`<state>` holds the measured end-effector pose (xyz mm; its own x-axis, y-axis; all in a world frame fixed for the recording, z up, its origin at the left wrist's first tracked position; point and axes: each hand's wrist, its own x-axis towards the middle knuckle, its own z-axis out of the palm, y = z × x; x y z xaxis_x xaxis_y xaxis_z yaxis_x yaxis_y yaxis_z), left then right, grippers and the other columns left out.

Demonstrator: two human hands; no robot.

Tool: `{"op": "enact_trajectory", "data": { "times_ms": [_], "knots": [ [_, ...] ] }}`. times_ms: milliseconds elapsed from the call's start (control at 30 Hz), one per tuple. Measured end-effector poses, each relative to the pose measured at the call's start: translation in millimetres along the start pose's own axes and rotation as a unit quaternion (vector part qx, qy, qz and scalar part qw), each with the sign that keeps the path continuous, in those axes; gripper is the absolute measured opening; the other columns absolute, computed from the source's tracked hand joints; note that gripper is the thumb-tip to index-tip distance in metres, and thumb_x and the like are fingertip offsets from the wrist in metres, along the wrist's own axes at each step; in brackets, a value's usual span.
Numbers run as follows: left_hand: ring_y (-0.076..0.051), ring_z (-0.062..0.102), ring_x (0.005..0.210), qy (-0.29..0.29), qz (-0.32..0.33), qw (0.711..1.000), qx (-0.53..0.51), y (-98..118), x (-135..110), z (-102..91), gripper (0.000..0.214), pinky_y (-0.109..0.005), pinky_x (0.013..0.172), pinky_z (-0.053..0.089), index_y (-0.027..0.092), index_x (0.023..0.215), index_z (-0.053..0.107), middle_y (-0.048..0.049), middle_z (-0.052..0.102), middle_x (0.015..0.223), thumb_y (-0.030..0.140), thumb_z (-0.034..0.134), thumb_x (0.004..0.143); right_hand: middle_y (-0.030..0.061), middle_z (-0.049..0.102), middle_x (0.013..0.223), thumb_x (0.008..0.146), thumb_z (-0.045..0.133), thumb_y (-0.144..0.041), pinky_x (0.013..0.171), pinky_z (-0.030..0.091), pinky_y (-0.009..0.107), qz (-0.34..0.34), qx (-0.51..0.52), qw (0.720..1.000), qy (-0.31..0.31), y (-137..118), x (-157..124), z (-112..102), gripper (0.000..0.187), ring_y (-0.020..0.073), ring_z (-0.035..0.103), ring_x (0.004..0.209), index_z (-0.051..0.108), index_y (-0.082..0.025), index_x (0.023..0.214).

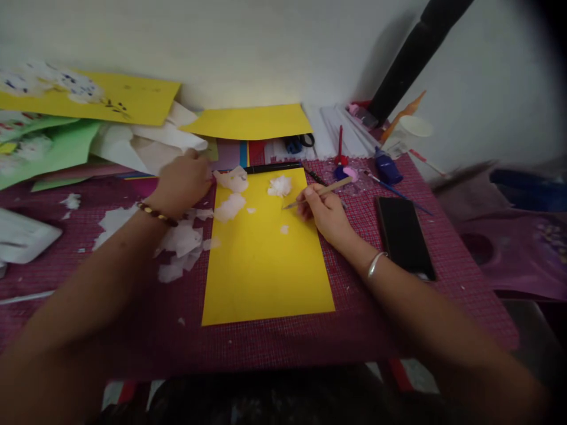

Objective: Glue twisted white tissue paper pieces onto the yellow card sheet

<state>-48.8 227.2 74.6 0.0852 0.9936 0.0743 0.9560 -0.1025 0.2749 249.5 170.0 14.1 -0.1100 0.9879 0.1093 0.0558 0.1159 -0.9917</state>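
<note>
A yellow sheet of paper (266, 260) lies on the table, with a white crumpled paper flower (280, 186) near its top. My right hand (325, 212) is closed around a thin paintbrush (332, 187) with a pale wooden handle; the tip meets the sheet just below the flower. Torn white tissue pieces (230, 207) lie along the sheet's left edge. My left hand (183, 183) is left of the sheet's top corner, beside white crumpled paper (177, 134). Its fingers bend downward and are blurred, so their grip is hidden.
Right of the sheet lie a black phone (405, 237), a blue paint bottle (388, 166), a blue brush (401, 193) and plastic with paint blobs (341, 171). Behind are another yellow sheet (252, 121) and scissors (305, 140). Decorated sheets (150, 97) fill the back left. More tissue scraps (181, 242) lie left.
</note>
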Motion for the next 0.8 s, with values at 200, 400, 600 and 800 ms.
{"op": "enact_trajectory", "data": {
  "times_ms": [200,400,600,800],
  "knots": [
    [-0.035,0.065,0.11,0.03,0.079,0.992,0.091,-8,-16,-11.4,0.027,-0.044,0.089,0.048,0.025,0.107,0.071,-0.0103,0.067,0.108,0.036,0.054,0.09,-0.0021,0.061,0.062,0.099,0.057,-0.059,0.05,0.045,0.025,0.006,0.008,1.0,-0.001,-1,1,1,0.04,0.0113,0.054,0.052,0.06,-0.024,0.079],
    [-0.029,0.067,0.093,-0.102,0.181,0.978,-0.015,15,-29,24.3,0.016,-0.04,0.084,0.052,0.021,0.092,0.069,-0.0103,0.069,0.098,0.021,0.059,0.079,-0.0021,0.061,0.062,0.097,0.058,-0.062,0.05,0.046,0.026,0.006,0.002,1.0,0.0,-1,0,2,0.041,0.0119,0.055,0.052,0.06,-0.024,0.08],
    [-0.02,0.062,0.075,-0.225,0.177,0.958,-0.027,-16,-38,3.9,0.013,-0.032,0.068,0.046,0.019,0.083,0.068,-0.007,0.07,0.086,0.023,0.057,0.077,-0.0022,0.06,0.062,0.097,0.058,-0.059,0.05,0.045,0.026,0.003,0.008,1.0,-0.007,1,1,3,0.04,0.011,0.054,0.051,0.059,-0.023,0.08],
    [-0.024,0.062,0.092,-0.09,0.046,0.993,0.06,-40,-8,-13.4,0.036,-0.034,0.083,0.047,0.014,0.109,0.07,-0.0137,0.073,0.106,0.04,0.053,0.091,-0.0027,0.059,0.061,0.096,0.057,-0.062,0.049,0.043,0.024,-0.003,0.014,1.0,-0.016,4,3,3,0.043,0.0097,0.054,0.051,0.059,-0.022,0.081]
  ]
}}
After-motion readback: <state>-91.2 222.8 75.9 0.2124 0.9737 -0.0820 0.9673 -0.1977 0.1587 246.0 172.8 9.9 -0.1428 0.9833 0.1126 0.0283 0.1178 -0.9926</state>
